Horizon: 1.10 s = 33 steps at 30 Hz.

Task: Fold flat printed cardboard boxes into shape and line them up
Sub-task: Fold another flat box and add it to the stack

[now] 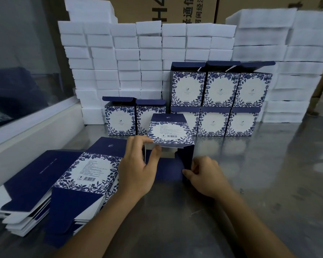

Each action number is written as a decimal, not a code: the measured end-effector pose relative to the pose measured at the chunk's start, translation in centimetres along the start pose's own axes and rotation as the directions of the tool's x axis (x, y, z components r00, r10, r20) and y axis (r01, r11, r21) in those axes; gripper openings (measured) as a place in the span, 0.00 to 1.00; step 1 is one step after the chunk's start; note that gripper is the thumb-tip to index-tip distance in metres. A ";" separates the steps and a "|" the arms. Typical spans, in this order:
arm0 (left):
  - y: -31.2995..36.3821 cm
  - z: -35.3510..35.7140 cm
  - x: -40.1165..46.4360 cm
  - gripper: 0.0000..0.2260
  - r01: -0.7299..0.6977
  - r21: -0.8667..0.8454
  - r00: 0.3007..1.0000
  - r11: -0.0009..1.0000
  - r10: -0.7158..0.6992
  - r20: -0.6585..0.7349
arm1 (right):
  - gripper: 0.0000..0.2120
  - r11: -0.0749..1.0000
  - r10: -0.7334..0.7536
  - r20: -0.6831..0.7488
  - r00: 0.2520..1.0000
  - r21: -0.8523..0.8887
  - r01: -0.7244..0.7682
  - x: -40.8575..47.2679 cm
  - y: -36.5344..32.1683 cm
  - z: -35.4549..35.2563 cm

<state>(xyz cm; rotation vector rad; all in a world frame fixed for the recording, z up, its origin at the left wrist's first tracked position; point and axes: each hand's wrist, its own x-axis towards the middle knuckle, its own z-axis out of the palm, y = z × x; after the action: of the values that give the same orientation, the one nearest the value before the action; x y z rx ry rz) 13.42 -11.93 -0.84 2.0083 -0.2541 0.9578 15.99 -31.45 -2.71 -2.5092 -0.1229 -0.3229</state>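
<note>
Left hand (136, 170) and right hand (205, 175) hold box (169, 133) between them.

Dim, bluish light; wide-angle edge distortion.

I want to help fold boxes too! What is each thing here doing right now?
Box being folded: half shaped, end flaps open toward the person.
Left hand: fingers pinch the box's left edge.
Right hand: fingers pinch the blue flap.
Flat boxes: unfolded, stacked at left.
Finished boxes: upright, lined up in two tiers, top flaps open.
Foam blocks: stacked behind.
</note>
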 end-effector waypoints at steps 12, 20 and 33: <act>0.0 -0.1 0.1 0.14 -0.007 -0.214 0.999 0.977 0.016 0.039 | 0.15 0.815 -0.105 -0.321 0.941 0.514 0.267 -1.4 -3.6 -0.4; -1.0 0.4 -0.5 0.18 0.171 -0.218 0.974 0.961 -0.131 0.184 | 0.21 0.838 0.006 -0.523 0.853 0.468 0.281 -1.0 -3.8 -1.6; -1.4 0.2 -0.3 0.13 -0.123 0.072 0.991 0.990 0.119 0.058 | 0.21 0.866 -0.009 -0.541 0.841 0.417 0.277 -1.4 -4.1 -1.8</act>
<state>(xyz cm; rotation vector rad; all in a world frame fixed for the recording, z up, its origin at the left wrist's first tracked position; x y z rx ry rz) 13.98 -11.30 -1.98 2.1092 -0.3777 1.0035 13.58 -29.15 0.62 -1.8390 -0.1549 -0.9151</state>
